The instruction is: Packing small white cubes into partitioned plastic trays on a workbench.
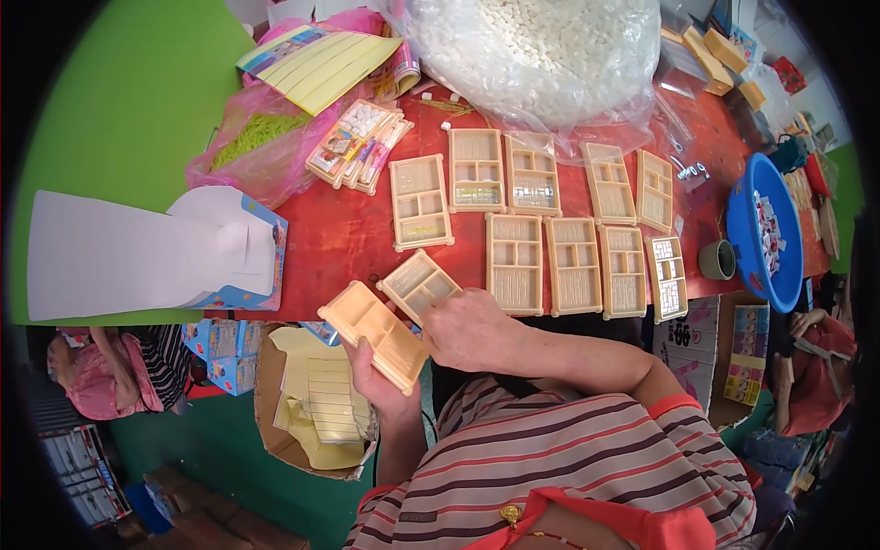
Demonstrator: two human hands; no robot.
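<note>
My left hand grips a cream plastic compartment tray from below, tilted in front of the table edge. My right hand is closed at the corner of a second cream compartment tray, just beyond the first; its fingertips are hidden. Several similar trays stand in two rough rows on the red tabletop. One front-row tray is close to my right hand. The rightmost tray holds small white pieces. A back-row tray has some yellow-green bits in one compartment.
A large clear bag of white pieces lies at the back. Left of it are filled trays and a pink bag of green strips. A blue basin and a small cup stand right. An open carton sits below the table.
</note>
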